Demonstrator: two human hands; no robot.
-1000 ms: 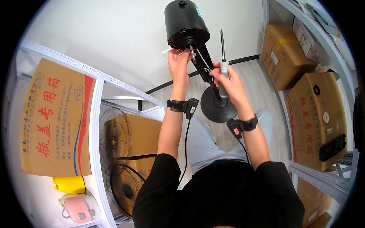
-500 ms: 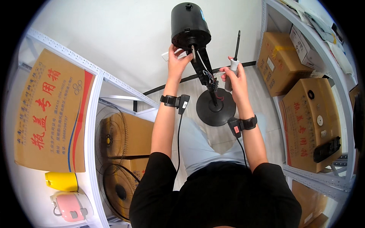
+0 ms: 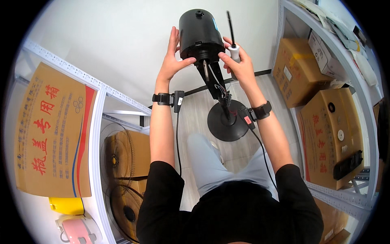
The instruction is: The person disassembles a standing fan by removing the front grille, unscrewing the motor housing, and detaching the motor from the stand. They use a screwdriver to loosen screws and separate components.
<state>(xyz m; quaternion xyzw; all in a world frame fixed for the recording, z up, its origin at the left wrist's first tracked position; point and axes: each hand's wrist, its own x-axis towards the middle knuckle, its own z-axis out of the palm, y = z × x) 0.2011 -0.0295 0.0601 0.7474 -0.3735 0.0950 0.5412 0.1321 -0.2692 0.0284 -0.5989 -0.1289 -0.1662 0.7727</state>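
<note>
**A:** Head view, looking down: what is in hand here?

**B:** Work on the black cylindrical plastic motor housing (image 3: 200,33) of a pedestal fan. It sits on top of its black slanted neck (image 3: 214,79), held up in front of the white wall, above the round black base (image 3: 227,120) that stands on the pale floor.

**A:** And the hands?

**B:** The left hand (image 3: 174,57) lies against the housing's left side, fingers (image 3: 174,36) spread flat along it and the thumb hooked under its lower rim. The right hand (image 3: 239,65) is curled around the white handle of a screwdriver with a black shaft (image 3: 230,30), which points up beside the housing, while its thumb touches the housing's underside.

**A:** So which step?

**B:** I'd judge the housing is being steadied and lined up on the neck; the driver is parked, not engaged.

**A:** What would the next move call for?

**B:** Probably keeping the left hand's brace firm and turning the driver's tip toward a fastener near the neck joint. Thin loose wires (image 3: 218,83) run down the neck there, so care is needed not to pinch them.

**A:** How does the housing look?

**B:** Smooth, glossy, with a small knob on top.
</note>
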